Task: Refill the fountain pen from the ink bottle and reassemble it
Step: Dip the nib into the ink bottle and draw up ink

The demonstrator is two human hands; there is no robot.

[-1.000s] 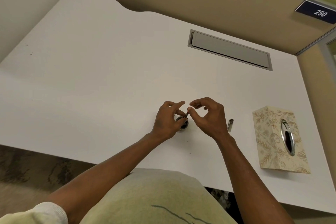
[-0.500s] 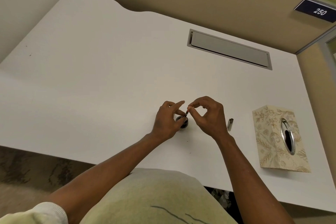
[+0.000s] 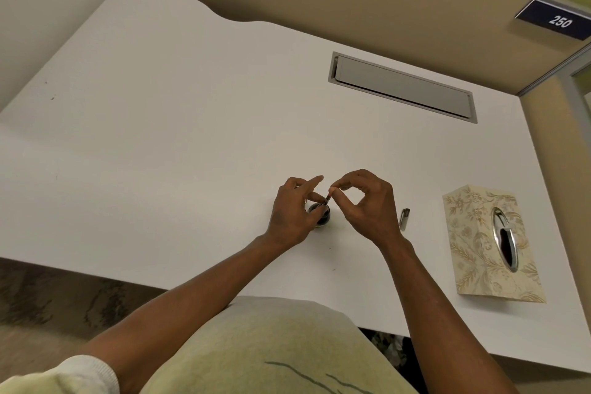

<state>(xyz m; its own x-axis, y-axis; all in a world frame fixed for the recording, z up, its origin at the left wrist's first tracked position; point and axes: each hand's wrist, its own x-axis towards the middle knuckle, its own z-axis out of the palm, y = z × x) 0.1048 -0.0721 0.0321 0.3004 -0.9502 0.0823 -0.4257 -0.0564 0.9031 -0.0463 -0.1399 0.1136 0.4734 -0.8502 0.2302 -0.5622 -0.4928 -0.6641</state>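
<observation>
- On a white desk (image 3: 160, 144) walled by tan partitions, a tissue box (image 3: 489, 243) sits right.
- Small dark ink bottle (image 3: 321, 216) stands mid-desk, left hand (image 3: 292, 214) grasping it.
- Right hand (image 3: 367, 205) pinches the thin pen (image 3: 328, 200) above the bottle.

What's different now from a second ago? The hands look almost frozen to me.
Very little. The right hand still pinches the top of the thin pen part over the ink bottle; its fingertips have crept slightly toward the left hand, which still steadies the bottle. The silver pen piece and the tissue box on the desk have not moved.
</observation>
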